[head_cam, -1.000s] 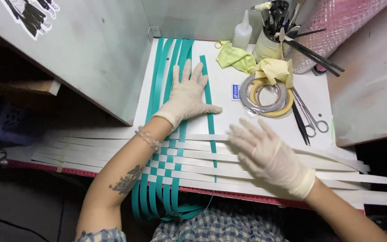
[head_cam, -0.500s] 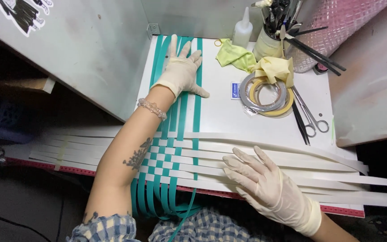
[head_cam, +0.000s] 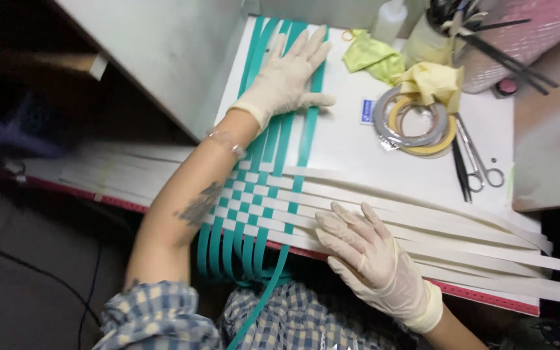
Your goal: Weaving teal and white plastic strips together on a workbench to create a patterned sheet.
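Observation:
Several teal strips [head_cam: 284, 139] run away from me across a white table [head_cam: 351, 146], crossed by several white strips [head_cam: 422, 220] in a checkered weave [head_cam: 254, 204]. My left hand [head_cam: 286, 74], in a pale glove, lies flat with fingers spread on the far ends of the teal strips. My right hand [head_cam: 364, 249], also gloved, presses flat on the white strips just right of the weave, near the table's front edge. Neither hand grips anything.
Rolls of tape [head_cam: 416, 120] lie at the back right beside scissors [head_cam: 478, 159], yellow cloths [head_cam: 432, 81], a white bottle [head_cam: 390, 16] and a cup of tools [head_cam: 432, 35]. A grey panel [head_cam: 157, 52] stands at the left. The table's front edge is red [head_cam: 481, 295].
My left hand has slid further away along the teal strips. My right hand has drawn back towards me and to the left, up to the weave.

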